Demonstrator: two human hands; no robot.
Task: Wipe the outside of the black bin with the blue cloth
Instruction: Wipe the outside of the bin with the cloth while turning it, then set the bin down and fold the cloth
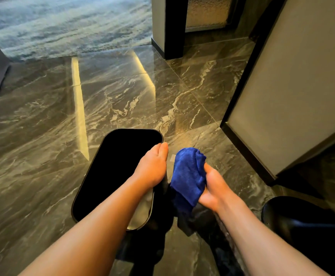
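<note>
The black bin (pixel 107 176) stands on the marble floor below me, seen from above, with a rounded rectangular opening and a dark inside. My left hand (pixel 152 166) grips its right rim near the far corner, fingers curled over the edge. My right hand (pixel 212 188) holds the folded blue cloth (pixel 188 174), which is pressed against the bin's right outer side just below the rim. The bin's outer walls are mostly hidden from this angle.
Glossy dark marble floor (pixel 122 96) spreads all around. A pale wall panel with a black base (pixel 282 96) stands at the right. A dark round object (pixel 302 222) sits at the lower right. A blue-grey carpet (pixel 63 22) lies far ahead.
</note>
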